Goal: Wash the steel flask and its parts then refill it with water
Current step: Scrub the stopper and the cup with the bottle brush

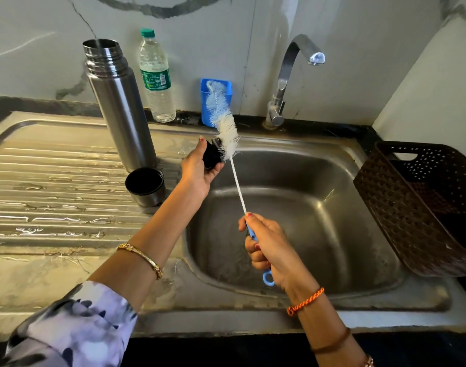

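Left hand (197, 168) curls its grip round a small black flask stopper (212, 154), held over the sink's left rim, its open end turned right toward the brush. Right hand (266, 247) has its grip wrapped tight round the blue handle of a bottle brush (227, 133); the brush's long axis runs up and slightly left from that hand, white bristles touching the stopper. Steel flask (120, 107) stands upright on the ribbed drainboard (54, 181), mouth open at top, long axis vertical, leaning a little left in the wide-angle view. Its cup lid (145, 186) sits just in front of it, open side up. Plastic water bottle (157, 78) upright behind the flask against the wall. Blue holder (226, 88) behind the bristles. Steel sink basin (332, 207), tap (290, 75) behind it, no water seen running. Dark perforated basket (425, 207) on the surface at right. Marble-look wall, wet drainboard.
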